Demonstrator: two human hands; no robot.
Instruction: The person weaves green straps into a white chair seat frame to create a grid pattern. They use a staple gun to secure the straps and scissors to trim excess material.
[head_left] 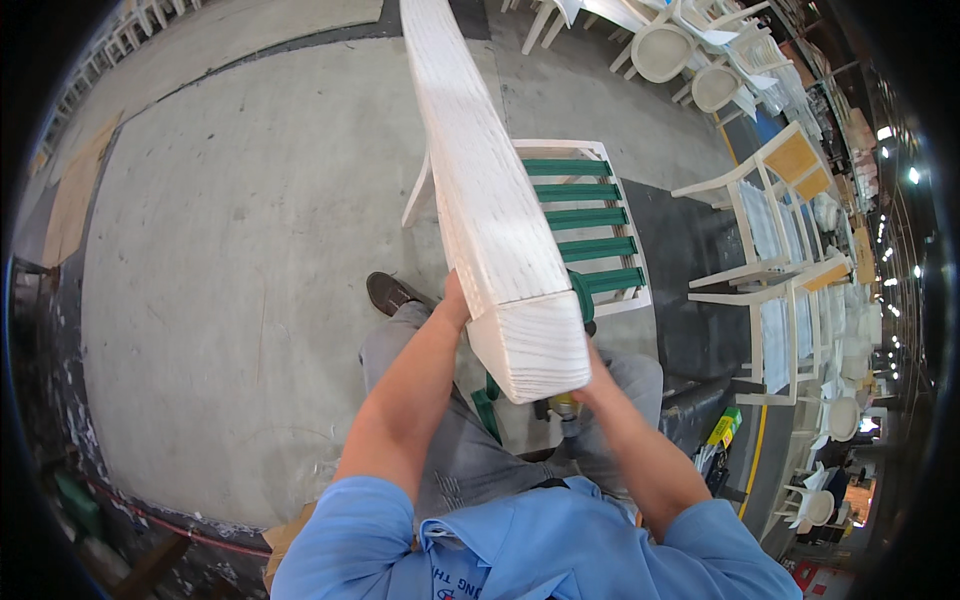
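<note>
A white-painted wooden beam [490, 190] with coarse grain runs close in front of me and covers the middle of the view. Its squared end points toward my chest. My left hand [456, 292] reaches the beam's left side, and its fingers are hidden behind the wood. Under the near end, my right hand [596, 378] is closed at a yellow and black tool [562, 404], mostly covered by the beam. Beyond it stands a white wooden frame [628, 215] strung with several green straps [590, 219]. A loose green strap [486, 412] hangs between my legs.
White chairs [755, 215] with wrapped seats lie on their sides at the right. Farther back stand several chairs with round seats [662, 52]. A green and yellow box [724, 428] lies beside my right arm. Flat cardboard [80, 195] is on the concrete floor [250, 210] at left.
</note>
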